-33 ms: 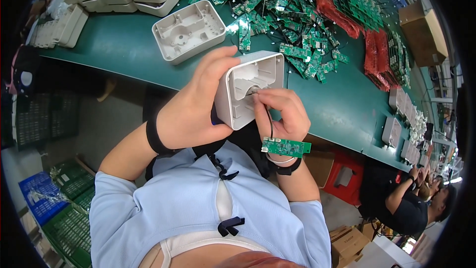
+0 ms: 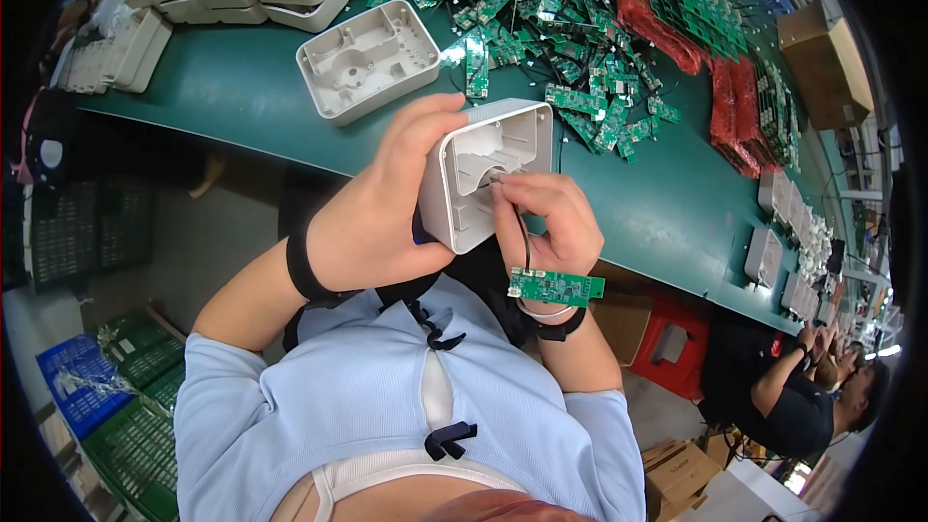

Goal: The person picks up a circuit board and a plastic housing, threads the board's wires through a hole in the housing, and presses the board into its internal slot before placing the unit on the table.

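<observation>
Your right hand [image 2: 553,227] pinched the black wire [image 2: 525,237] near its end, with your fingertips inside the gray box [image 2: 469,174]. You could not see the very tip, so I can't tell if it was fixed in place. Your left hand [image 2: 358,222] gripped the box from the side and held it tilted, its open face toward your right hand. The green board [image 2: 557,287] hung from the wire, outside the box by your right wrist, so that part was not yet in. Past your hands, a second box [image 2: 367,63] sat open on the tabletop [image 2: 242,77], with no board in it. Beside it lay a big heap of boards [image 2: 541,14], all loose.
</observation>
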### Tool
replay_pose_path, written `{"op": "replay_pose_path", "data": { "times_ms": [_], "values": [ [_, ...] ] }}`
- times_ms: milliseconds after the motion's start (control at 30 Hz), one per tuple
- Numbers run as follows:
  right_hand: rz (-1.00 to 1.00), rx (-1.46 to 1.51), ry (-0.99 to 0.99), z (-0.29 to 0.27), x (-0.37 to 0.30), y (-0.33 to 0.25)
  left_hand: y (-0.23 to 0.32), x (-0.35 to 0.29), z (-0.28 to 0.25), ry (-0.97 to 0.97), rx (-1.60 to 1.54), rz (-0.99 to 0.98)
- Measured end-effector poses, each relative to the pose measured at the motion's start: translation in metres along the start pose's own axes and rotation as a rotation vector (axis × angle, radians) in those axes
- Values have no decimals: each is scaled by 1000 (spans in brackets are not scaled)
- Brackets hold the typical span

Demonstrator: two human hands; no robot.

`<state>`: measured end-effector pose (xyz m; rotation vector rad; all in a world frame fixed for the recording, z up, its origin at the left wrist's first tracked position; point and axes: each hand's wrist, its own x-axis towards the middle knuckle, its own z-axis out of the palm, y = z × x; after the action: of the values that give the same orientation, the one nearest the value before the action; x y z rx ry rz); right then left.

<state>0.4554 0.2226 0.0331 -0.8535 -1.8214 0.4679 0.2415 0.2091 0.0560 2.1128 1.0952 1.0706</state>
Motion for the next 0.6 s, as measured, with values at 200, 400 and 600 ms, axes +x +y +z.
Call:
{"op": "replay_pose_path", "data": {
  "times_ms": [200,400,600],
  "values": [
    [-4,16,37,9,-7,4,-3,0,4,1,-107,-15],
    [144,70,158,22,-13,-1,0,-4,6,4,-229,-121],
    [218,175,168,22,-13,1,2,-3,2,7,-238,-148]
  ]
}}
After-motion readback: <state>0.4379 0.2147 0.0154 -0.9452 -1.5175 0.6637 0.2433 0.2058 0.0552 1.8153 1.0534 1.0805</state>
